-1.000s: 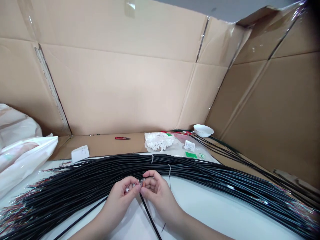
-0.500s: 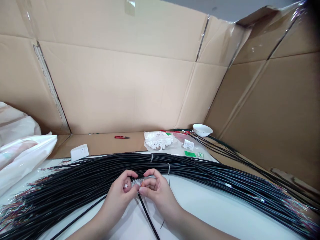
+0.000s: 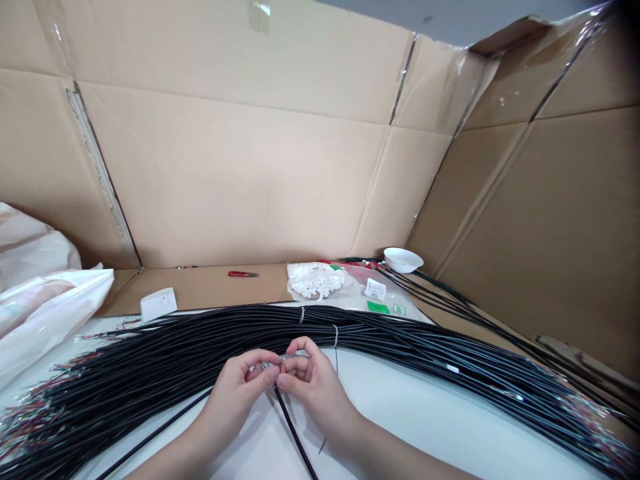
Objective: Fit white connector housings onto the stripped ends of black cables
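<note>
My left hand (image 3: 235, 393) and my right hand (image 3: 313, 383) meet in front of a long bundle of black cables (image 3: 165, 357) lying across the white table (image 3: 425, 420). Both pinch the stripped end of a single black cable (image 3: 295, 433) that runs back toward me. Thin coloured wires with small metal tips stick out between my fingertips. My left fingers also hold a small white piece that I cannot make out clearly.
Cardboard walls (image 3: 250, 167) surround the table. Behind the bundle lie a bag of white connectors (image 3: 315, 283), a white bowl (image 3: 403, 259), a red tool (image 3: 243, 274) and a small white box (image 3: 159, 305). White plastic bags (image 3: 45, 307) sit at the left.
My hands have shifted slightly, with the fingers regripping the wire ends. The view has dipped a little.
</note>
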### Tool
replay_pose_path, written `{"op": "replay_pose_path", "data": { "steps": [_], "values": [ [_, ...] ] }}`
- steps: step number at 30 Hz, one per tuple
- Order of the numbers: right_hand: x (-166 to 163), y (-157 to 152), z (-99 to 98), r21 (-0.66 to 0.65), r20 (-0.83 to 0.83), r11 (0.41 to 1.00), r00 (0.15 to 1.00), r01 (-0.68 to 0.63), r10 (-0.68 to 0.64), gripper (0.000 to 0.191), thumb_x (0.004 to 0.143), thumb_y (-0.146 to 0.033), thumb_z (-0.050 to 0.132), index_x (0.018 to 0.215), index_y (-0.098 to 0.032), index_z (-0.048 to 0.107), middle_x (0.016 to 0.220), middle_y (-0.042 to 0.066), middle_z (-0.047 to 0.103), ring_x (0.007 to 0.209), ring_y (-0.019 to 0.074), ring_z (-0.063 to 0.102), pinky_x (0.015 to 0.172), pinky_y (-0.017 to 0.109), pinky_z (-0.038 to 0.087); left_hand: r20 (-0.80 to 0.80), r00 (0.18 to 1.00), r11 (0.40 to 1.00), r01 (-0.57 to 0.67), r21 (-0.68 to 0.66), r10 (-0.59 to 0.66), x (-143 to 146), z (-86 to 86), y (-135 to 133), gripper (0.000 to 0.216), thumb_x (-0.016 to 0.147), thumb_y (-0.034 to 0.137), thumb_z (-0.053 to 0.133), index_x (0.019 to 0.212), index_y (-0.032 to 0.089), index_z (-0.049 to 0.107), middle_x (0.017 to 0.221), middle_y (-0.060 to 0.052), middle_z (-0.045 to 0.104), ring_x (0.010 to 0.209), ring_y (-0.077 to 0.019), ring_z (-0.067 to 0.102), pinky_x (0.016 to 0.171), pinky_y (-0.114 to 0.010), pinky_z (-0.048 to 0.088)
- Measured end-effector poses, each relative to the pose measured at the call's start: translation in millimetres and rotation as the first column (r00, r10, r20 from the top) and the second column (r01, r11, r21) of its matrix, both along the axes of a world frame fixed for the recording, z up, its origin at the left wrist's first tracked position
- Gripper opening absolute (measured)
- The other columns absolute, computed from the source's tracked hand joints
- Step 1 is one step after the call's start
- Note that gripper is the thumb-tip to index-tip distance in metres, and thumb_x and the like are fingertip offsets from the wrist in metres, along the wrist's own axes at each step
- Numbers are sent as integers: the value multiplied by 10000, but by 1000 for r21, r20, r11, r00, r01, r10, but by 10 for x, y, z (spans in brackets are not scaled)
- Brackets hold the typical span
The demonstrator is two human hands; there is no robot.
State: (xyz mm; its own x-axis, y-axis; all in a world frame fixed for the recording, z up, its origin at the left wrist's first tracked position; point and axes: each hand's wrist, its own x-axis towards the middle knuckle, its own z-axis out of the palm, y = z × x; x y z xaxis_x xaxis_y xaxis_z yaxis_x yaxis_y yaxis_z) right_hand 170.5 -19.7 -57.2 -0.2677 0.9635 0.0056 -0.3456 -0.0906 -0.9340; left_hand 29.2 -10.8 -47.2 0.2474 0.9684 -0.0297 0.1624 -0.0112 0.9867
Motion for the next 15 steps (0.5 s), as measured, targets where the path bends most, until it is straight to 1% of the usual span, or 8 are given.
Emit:
{"op": "replay_pose_path", "data": {
  "steps": [3,9,15],
  "values": [
    [1,-1,0,8,5,1000,1000,-1,1,334,679,-160,643,840,-193,352,674,-32,577,642,99,534,614,228,350,9,1000,1000,10,2,-10,4,-12,12,176,720,314,570,736,142,609,481,82,352,462,-84,251,442,-201,202],
    [-10,8,-37,33,7,999,1000,5,-5,307,699,-151,615,821,-198,338,668,-44,551,608,81,502,579,210,336,-3,999,999,35,-11,-35,21,13,23,180,740,328,538,694,154,546,547,67,395,488,-88,284,451,-197,215],
    [-27,3,-52,58,12,997,998,55,-56,258,695,-109,573,774,-199,345,660,-60,490,583,65,449,547,192,329,-34,998,998,55,12,-54,13,1,10,190,758,342,511,698,163,525,549,69,388,504,-99,308,476,-200,244]
  ]
}}
